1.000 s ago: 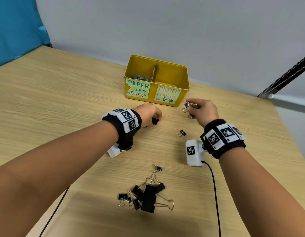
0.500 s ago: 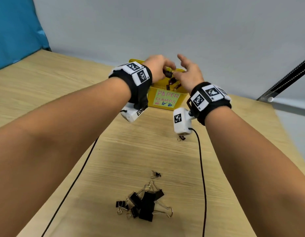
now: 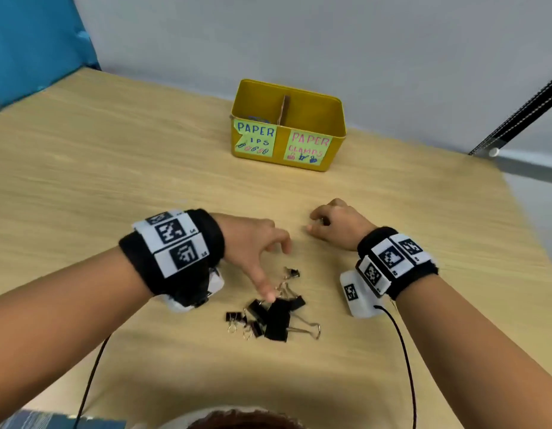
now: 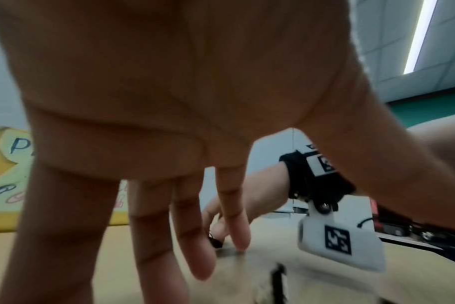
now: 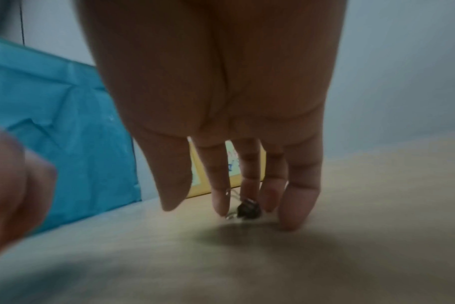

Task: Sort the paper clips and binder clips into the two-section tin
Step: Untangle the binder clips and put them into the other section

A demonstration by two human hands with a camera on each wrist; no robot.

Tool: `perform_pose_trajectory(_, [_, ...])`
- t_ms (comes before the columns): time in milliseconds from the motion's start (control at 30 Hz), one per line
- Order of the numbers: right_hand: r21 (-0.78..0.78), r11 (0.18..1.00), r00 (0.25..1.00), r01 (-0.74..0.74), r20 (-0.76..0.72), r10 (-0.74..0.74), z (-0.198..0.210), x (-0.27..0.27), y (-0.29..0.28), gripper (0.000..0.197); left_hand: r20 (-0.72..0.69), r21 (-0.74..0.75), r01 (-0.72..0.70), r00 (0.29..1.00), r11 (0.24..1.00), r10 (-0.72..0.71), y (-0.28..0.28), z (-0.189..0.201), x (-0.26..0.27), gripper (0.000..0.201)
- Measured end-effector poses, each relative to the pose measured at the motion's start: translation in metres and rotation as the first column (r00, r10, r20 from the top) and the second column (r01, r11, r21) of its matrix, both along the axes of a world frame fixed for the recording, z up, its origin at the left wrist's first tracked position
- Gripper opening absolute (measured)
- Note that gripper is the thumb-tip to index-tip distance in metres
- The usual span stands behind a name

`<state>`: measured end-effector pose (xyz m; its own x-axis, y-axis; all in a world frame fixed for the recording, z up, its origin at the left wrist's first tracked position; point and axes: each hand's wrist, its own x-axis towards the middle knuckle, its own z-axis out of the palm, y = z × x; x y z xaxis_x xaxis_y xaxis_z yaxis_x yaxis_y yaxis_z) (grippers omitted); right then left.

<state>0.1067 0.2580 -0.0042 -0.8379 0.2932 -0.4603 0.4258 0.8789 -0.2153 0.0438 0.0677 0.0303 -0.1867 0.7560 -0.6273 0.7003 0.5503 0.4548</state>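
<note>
Two hands are down at the table (image 3: 82, 187) now; half a second ago both were raised over the tin (image 3: 287, 156), fingers meeting above its right section. The tin sits at the far side, a divider splitting it, a green label reading PAPER on the left section and a yellowish one reading PAPER CLAMPS on the right. What looks like paper clips shows faintly in the left section; the right section's contents cannot be seen from here.

Nearer than the tin and to its left, the left hand (image 3: 256, 249) hangs over the pile (image 3: 274, 317) of black binder clips, fingers spread and straight, holding nothing. One fingertip (image 3: 270, 295) seems to touch the wire handles at the pile's far edge. The pile lies as it did before, a single small clip (image 3: 292, 272) just beyond it, toward the tin.

Directly in front of the tin's right section, the right hand (image 3: 336, 224) has come down onto a lone clip (image 5: 247, 209) resting on the wood. Its fingers (image 5: 299, 195) point down and close in around that clip, tips at the surface; whether they grip it yet, I cannot tell. Earlier that clip lay alone, untouched.
</note>
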Motion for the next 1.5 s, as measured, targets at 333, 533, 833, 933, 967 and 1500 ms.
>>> perform_pose_trajectory(333, [-0.074,0.982,0.981,-0.174,0.079,0.180,0.005,0.032,-0.068,0.057,-0.228,-0.042,0.070,0.971,0.997,-0.078,-0.032,-0.029,0.055,0.084])
perform_pose_trajectory(533, [-0.047,0.973,0.974,-0.227,-0.002,0.227,0.005,0.032,-0.074,0.033,-0.231,0.072,0.003,0.973,0.997,0.014,-0.027,-0.030,0.054,0.052])
perform_pose_trajectory(833, [-0.063,0.975,0.972,-0.211,-0.116,0.203,0.003,0.030,-0.064,0.025,-0.127,0.160,-0.137,0.979,0.978,0.158,-0.028,-0.026,0.029,0.049])
perform_pose_trajectory(933, [-0.063,0.979,0.975,-0.194,-0.125,0.185,0.004,0.028,-0.059,0.023,-0.063,0.191,-0.187,0.977,0.964,0.202,-0.037,-0.023,0.025,0.040])
perform_pose_trajectory(967, [-0.070,0.979,0.976,-0.192,-0.121,0.182,0.004,0.027,-0.059,0.023,-0.054,0.192,-0.184,0.979,0.964,0.198,-0.039,-0.023,0.025,0.036])
perform_pose_trajectory(1500, [-0.113,0.983,0.990,-0.142,-0.028,0.140,0.005,0.028,-0.053,0.036,-0.265,0.028,-0.032,0.964,0.999,0.038,-0.041,-0.031,0.048,0.056])
